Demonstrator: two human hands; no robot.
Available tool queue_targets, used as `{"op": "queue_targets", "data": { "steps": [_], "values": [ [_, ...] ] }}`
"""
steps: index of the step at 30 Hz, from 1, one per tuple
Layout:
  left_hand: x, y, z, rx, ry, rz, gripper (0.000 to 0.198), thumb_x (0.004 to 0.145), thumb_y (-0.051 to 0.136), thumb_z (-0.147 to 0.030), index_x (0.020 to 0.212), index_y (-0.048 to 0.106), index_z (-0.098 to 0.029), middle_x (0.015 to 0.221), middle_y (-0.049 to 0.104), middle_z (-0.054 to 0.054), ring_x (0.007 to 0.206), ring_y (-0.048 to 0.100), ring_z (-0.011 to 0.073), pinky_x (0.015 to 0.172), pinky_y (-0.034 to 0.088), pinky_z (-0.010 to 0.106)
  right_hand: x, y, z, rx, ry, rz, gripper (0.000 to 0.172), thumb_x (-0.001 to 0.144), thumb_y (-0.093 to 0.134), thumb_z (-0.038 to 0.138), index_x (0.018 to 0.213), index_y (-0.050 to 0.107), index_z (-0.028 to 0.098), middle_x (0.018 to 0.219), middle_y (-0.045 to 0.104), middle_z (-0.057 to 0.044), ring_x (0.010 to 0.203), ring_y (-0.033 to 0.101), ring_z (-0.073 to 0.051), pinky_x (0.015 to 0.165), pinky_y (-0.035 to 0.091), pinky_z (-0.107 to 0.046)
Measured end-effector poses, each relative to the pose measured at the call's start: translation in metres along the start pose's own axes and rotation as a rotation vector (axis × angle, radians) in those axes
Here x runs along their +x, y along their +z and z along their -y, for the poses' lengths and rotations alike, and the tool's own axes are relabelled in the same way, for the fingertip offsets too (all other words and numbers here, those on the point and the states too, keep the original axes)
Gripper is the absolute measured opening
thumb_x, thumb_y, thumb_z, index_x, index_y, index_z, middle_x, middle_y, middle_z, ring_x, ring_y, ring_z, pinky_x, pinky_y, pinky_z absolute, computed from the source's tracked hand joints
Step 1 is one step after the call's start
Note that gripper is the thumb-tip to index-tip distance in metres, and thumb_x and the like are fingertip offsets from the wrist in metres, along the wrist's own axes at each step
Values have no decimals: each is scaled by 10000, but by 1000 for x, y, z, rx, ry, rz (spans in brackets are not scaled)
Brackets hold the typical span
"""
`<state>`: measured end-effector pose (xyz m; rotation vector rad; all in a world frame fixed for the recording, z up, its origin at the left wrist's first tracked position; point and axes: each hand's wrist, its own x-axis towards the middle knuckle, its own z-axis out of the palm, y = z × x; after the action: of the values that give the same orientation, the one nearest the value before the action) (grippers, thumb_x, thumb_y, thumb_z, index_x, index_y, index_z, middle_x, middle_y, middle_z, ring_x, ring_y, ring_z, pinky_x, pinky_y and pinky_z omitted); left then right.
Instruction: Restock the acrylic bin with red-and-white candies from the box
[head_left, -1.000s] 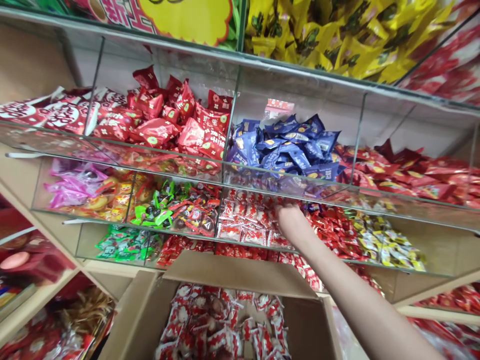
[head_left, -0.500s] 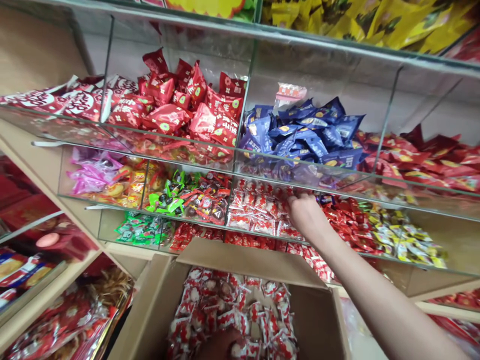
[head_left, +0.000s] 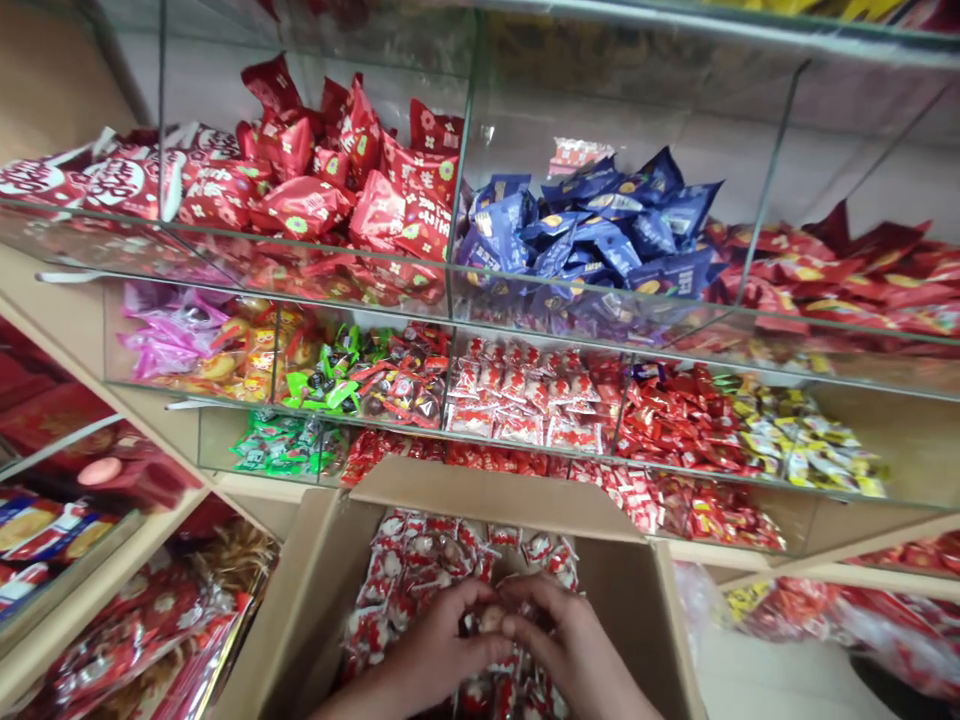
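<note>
My left hand (head_left: 442, 640) and my right hand (head_left: 566, 630) meet over an open cardboard box (head_left: 495, 495). Their fingers curl together around a small wrapped candy (head_left: 489, 620), partly covered by the fingertips. Below and behind them, the box is filled with red-and-white wrapped candies (head_left: 390, 560). On the glass shelf just beyond the box, matching candies lie in neat rows (head_left: 525, 385) in their own compartment.
Glass dividers split the shelves. Above are red packets (head_left: 300, 190) and blue packets (head_left: 592, 225). Beside the rows lie red candies (head_left: 682, 420) and yellow-and-white candies (head_left: 810, 430). More packaged goods fill the racks at lower left.
My right hand has come back from the rows of candies on the shelf, down to the box. My left hand has risen within the box, and both now meet at a candy.
</note>
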<state>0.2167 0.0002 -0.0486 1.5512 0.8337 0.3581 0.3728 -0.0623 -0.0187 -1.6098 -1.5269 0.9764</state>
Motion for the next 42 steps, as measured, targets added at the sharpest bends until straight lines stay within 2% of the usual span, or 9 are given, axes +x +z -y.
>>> {"op": "queue_targets", "data": {
  "steps": [5, 9, 13, 21, 26, 32, 36, 39, 42],
  "values": [
    [2, -2, -32, -94, 5, -41, 316, 689, 614, -383, 905, 623, -153, 805, 645, 23, 729, 562, 167, 654, 415, 241, 1, -10, -2, 385, 56, -114, 247, 750, 557, 392, 859, 613, 177, 739, 638, -32, 693, 574, -165, 627, 447, -265],
    [9, -2, -55, -287, -16, -50, 355, 747, 540, -442, 969, 622, -178, 837, 652, 31, 676, 573, 147, 586, 406, 226, 6, -13, 4, 533, 42, -262, 195, 724, 601, 372, 748, 612, 179, 588, 569, 16, 582, 520, -120, 536, 415, -219],
    [13, 0, -65, -416, -27, -59, 365, 754, 522, -466, 983, 622, -200, 850, 648, 17, 647, 588, 138, 575, 402, 223, 9, -12, 8, 655, 40, -359, 181, 740, 587, 363, 786, 589, 188, 652, 565, 21, 542, 491, -101, 520, 415, -223],
    [12, 3, -72, -361, 9, -95, 388, 796, 458, -463, 1063, 595, -218, 917, 643, 27, 657, 604, 155, 513, 382, 209, 6, -16, 13, 452, -32, -512, 183, 755, 561, 346, 703, 580, 171, 628, 583, 11, 585, 501, -114, 568, 409, -225],
    [12, 4, -67, -247, 58, -235, 400, 793, 448, -477, 1028, 627, -207, 729, 654, 20, 580, 552, 150, 496, 362, 213, 4, -13, 11, 509, -19, -480, 211, 712, 598, 364, 819, 601, 182, 729, 640, -19, 660, 561, -153, 618, 446, -266],
    [11, 5, -60, -317, 31, -239, 423, 799, 433, -484, 1038, 620, -189, 674, 647, 15, 621, 567, 170, 621, 417, 259, 1, -14, 1, 343, -10, -418, 232, 762, 536, 383, 678, 574, 171, 573, 523, 29, 533, 444, -103, 511, 370, -212],
    [10, 6, -60, -262, 90, -280, 402, 805, 444, -460, 1011, 637, -174, 743, 658, 25, 783, 569, 199, 760, 409, 292, 1, -10, 5, 187, -85, -494, 220, 801, 484, 357, 675, 519, 179, 564, 456, 35, 529, 412, -104, 510, 353, -215],
    [13, 14, -61, -350, 97, -321, 412, 811, 433, -468, 1014, 629, -168, 783, 663, 29, 746, 578, 179, 672, 426, 260, 2, 0, 17, 316, -58, -621, 237, 820, 450, 373, 668, 464, 191, 555, 429, 40, 509, 402, -102, 493, 352, -215],
    [17, 21, -64, -476, 54, -326, 456, 799, 427, -507, 1041, 606, -164, 683, 659, 25, 579, 577, 153, 468, 375, 213, 6, 7, 27, 651, 11, -614, 243, 849, 389, 394, 707, 436, 202, 580, 458, 36, 492, 423, -101, 483, 362, -218]
  ]
}}
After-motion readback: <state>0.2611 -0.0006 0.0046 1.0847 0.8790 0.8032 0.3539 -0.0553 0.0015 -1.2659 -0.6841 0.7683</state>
